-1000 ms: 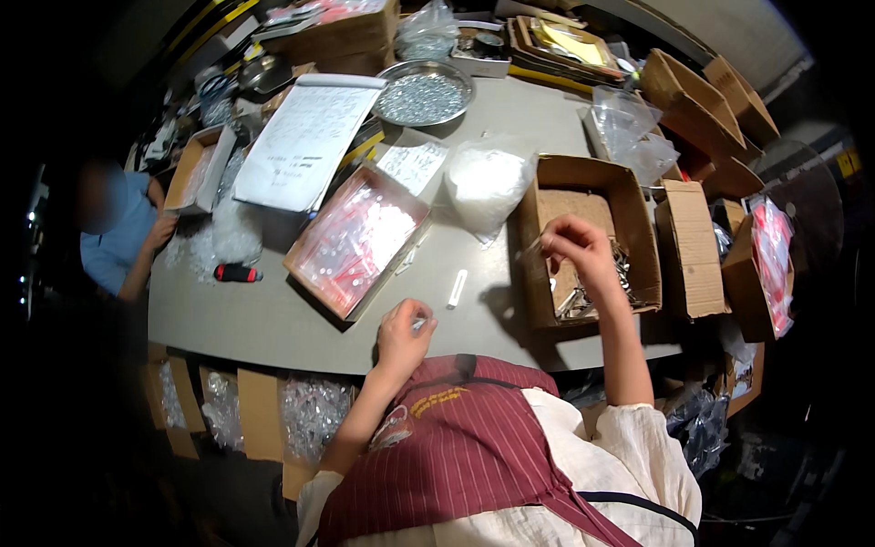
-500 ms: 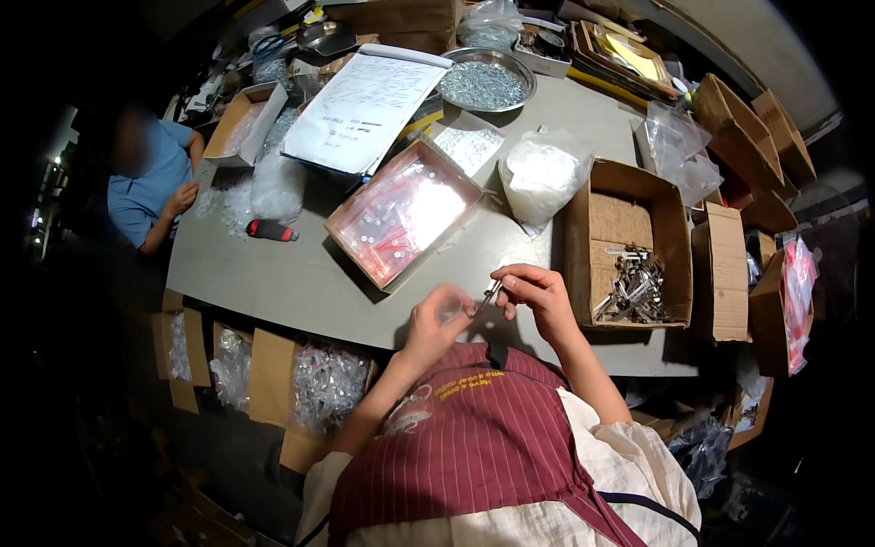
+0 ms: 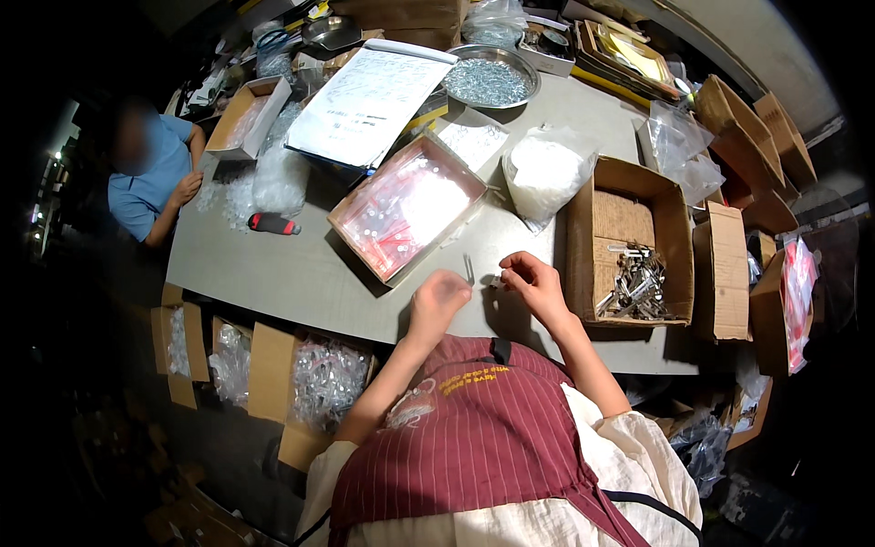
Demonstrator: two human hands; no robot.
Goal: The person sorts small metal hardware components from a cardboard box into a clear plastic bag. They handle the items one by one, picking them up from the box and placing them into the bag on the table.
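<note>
We see the hands drawn apart since half a second ago, when they met over a slim metal strip (image 3: 468, 267); now that strip stands up at the fingertips of the left hand (image 3: 438, 304), slanting toward the far side. The left fingers look curled in and closed on its lower end, though the hand is blurred. The right hand (image 3: 538, 287) has moved a little to the far side, its thumb and forefinger bent close together beside a small pale piece (image 3: 495, 282); we cannot tell whether they grip it or it lies behind them. Between the two hands we now have a narrow gap. For edges, the near rim of the grey table (image 3: 264, 273) runs beneath both forearms, the near corner of the box of pink-and-clear bags (image 3: 358, 252) sits just left and far of the left hand, and the cardboard box (image 3: 624, 214) holding metal pieces (image 3: 636, 284) walls in the right hand's right side. Beyond the hands, a lane of tabletop reaches as far as the white-filled plastic bag (image 3: 547, 173); our widest room lies left, between the red-and-black tool (image 3: 273, 223) and the near edge.
</note>
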